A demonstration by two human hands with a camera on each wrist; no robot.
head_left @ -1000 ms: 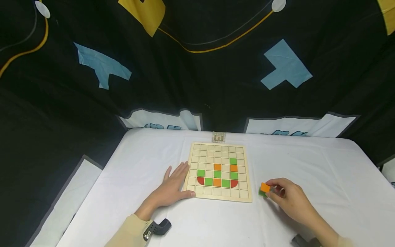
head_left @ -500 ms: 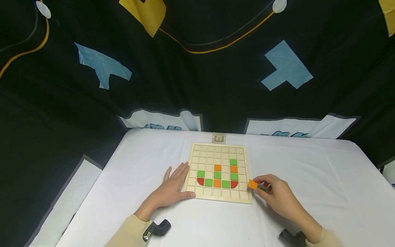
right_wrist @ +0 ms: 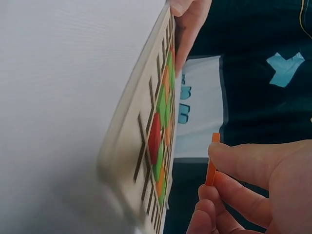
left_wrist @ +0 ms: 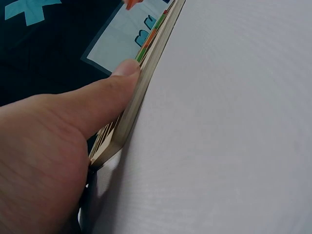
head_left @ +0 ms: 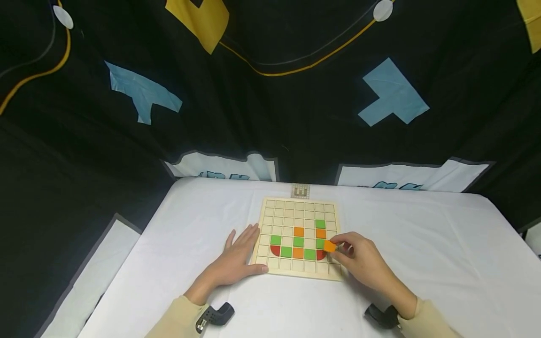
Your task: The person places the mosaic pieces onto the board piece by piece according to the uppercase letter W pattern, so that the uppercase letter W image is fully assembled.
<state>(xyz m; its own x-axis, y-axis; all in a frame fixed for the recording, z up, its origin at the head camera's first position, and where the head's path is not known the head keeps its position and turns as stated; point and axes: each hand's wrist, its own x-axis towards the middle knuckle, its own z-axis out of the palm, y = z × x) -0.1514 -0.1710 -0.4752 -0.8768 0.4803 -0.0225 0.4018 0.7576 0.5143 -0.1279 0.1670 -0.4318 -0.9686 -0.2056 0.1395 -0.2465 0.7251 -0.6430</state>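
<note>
In the head view a wooden grid board [head_left: 304, 273] lies on the white table, with several green, orange and red tiles set in its cells. My left hand [head_left: 231, 264] rests along the board's left side, fingers spread and straight; its thumb [left_wrist: 109, 95] touches the near edge. Over the board's right part, my right hand [head_left: 365, 262] pinches an orange square tile [head_left: 329, 246]. Seen edge-on in the right wrist view, that orange tile [right_wrist: 211, 168] is between thumb and fingers, apart from the board. It partly covers a red rounded tile [head_left: 320, 254] in the head view.
A small card with a grid pattern [head_left: 300, 190] lies just behind the board. White cloth [head_left: 405, 230] covers the table around it. A black curtain with coloured shapes [head_left: 270, 117] hangs behind the far table edge. Dark devices sit at both wrists.
My right hand has moved left from the table beside the board to over its right columns, carrying the orange tile. A green piece seen by its fingers earlier is out of sight. Left hand unchanged.
</note>
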